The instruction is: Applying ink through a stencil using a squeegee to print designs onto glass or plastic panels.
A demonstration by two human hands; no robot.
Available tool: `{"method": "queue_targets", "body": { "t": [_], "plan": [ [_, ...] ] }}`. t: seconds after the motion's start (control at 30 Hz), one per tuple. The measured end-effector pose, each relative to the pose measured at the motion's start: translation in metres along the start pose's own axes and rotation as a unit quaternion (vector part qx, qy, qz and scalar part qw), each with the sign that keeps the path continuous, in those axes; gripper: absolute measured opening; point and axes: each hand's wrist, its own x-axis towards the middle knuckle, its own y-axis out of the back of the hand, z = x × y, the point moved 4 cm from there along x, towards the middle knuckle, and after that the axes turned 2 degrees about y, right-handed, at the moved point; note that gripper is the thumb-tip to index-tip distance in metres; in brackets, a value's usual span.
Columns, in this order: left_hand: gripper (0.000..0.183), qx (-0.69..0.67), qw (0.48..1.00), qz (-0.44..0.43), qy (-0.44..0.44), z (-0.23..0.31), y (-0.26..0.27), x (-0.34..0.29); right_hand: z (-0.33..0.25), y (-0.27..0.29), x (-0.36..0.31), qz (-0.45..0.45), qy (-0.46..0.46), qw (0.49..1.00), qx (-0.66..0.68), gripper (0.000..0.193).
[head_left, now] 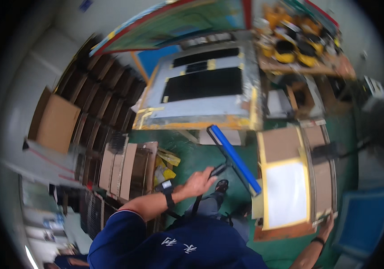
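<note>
My left hand [199, 182] is closed round the black handle of a long blue roller [235, 158], which slants down to the right in front of me. The roller's lower end hangs close to a white panel [287, 195] edged with yellow tape, lying on brown board. Beyond that panel, at the far right, my right hand [327, 226] is closed on the near corner of a framed rack tray [333, 186]. Some of its fingers are hidden by the tray's edge.
Ahead stands a printing table [187, 107] with black panels on it, under a raised red-edged screen frame [174, 29]. Racks [104, 89] and a cardboard box [57, 121] are at left. Yellow tubs [285, 53] crowd a bench back right. A blue screen [366, 219] leans at right.
</note>
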Motion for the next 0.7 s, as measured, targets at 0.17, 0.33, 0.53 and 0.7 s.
{"method": "queue_targets", "body": {
  "t": [0.17, 0.33, 0.53, 0.7],
  "plan": [
    [0.038, -0.049, 0.978, 0.19, 0.065, -0.091, 0.117, 0.064, -0.077, -0.023, -0.067, 0.184, 0.234, 0.924, -0.239, 0.055],
    [0.04, -0.063, 0.935, 0.3, 0.178, -0.199, 0.201, 0.159, -0.147, -0.201, -0.133, 0.19, 0.475, 0.797, -0.32, 0.033],
    [0.044, -0.062, 0.943, 0.268, 0.186, -0.281, 0.255, 0.316, -0.091, -0.512, -0.22, -0.128, 0.478, 0.82, -0.287, 0.03],
    [0.043, -0.069, 0.955, 0.189, 0.217, -0.278, 0.252, 0.399, -0.044, -0.678, -0.263, -0.297, 0.473, 0.754, -0.345, 0.028]
  ]
}}
